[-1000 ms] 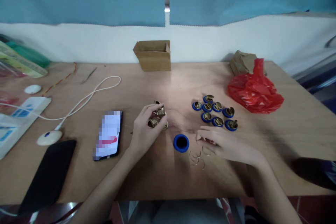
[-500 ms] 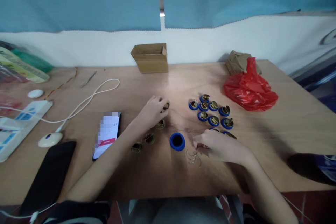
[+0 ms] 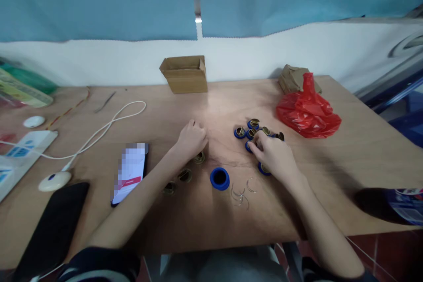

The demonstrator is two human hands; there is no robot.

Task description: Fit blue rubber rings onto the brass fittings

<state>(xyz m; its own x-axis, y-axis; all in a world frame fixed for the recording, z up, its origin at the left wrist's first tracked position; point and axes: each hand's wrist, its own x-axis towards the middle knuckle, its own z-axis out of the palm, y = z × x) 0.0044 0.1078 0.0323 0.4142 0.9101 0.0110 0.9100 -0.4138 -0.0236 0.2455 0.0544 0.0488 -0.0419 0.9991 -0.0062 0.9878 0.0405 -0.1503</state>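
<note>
My left hand (image 3: 192, 139) rests on the table with its fingers curled closed; whatever they hold is hidden. Just below it lie several round brass pieces (image 3: 184, 175). My right hand (image 3: 276, 154) reaches into a group of blue rings bearing brass pieces, such as this blue ring (image 3: 239, 132). Its thumb and forefinger close around a round brass piece (image 3: 257, 138) on one ring, partly covered by the hand. Between my forearms stands a separate blue ring (image 3: 220, 179) with a dark middle. Thin curved wires (image 3: 240, 195) lie to its right.
A lit phone (image 3: 130, 174) and a black phone (image 3: 53, 224) lie at left, near a white cable (image 3: 109, 125) and power strip (image 3: 26, 154). An open cardboard box (image 3: 187, 79) stands at the back. At right are a red plastic bag (image 3: 309, 114) and a dark bottle (image 3: 390, 205).
My right hand has moved from the curved wires up to the group of blue rings. One curved wire now lies apart from the others. The brass piece at my left fingertips no longer shows.
</note>
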